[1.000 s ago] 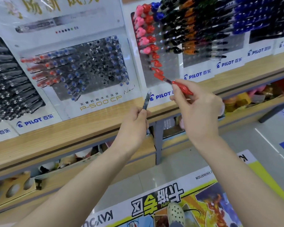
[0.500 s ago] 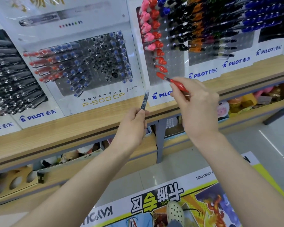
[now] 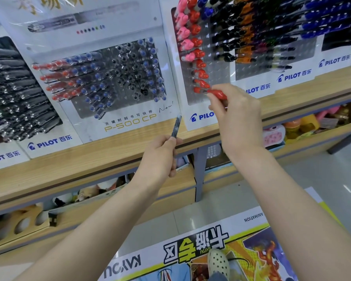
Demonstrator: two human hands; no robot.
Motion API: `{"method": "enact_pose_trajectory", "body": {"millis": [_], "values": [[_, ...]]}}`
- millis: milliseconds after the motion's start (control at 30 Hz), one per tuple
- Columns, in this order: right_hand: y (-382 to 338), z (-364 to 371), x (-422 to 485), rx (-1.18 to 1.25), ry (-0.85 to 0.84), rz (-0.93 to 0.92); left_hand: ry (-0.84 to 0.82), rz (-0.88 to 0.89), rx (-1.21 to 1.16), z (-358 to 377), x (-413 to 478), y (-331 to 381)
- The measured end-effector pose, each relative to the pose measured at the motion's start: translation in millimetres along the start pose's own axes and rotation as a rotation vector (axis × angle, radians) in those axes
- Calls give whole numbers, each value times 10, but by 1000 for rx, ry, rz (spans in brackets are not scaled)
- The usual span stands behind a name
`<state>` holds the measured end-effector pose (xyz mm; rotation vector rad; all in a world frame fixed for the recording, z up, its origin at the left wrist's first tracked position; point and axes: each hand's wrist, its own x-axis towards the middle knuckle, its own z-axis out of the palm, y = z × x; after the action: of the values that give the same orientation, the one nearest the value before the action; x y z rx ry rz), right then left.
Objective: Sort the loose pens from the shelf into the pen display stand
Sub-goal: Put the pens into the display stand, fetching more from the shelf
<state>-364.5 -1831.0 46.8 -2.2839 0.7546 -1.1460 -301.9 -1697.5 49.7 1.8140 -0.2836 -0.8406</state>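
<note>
My right hand (image 3: 238, 122) pinches a red pen (image 3: 216, 93), its tip pointing left at the lowest red pen in the red column of the right pen display stand (image 3: 199, 63). My left hand (image 3: 159, 159) grips a dark clear-barrelled pen (image 3: 175, 126) upright in front of the shelf edge, below the middle P-500 CP display stand (image 3: 109, 78). That stand holds red, blue and black pens with several open holes at its lower part.
The wooden shelf (image 3: 89, 159) carries more Pilot stands at the left (image 3: 12, 88) and far right (image 3: 292, 27). Below it, compartments hold toys and small goods (image 3: 304, 124). A printed floor poster (image 3: 211, 250) and a shoe (image 3: 218, 260) lie underfoot.
My right hand has carried the red pen up and left until its tip reaches the bottom of the red column. My left hand has kept hold of the dark pen and barely moved.
</note>
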Motion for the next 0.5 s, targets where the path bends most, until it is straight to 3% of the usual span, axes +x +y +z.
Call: {"method": "enact_pose_trajectory", "body": {"millis": [267,500], "values": [[-131,96,20,-41,-83,94,3,19,-33,-21,-3,-29],[-150,56,-113,22,54,30,-5,11,-37,-98,-5,-47]]}}
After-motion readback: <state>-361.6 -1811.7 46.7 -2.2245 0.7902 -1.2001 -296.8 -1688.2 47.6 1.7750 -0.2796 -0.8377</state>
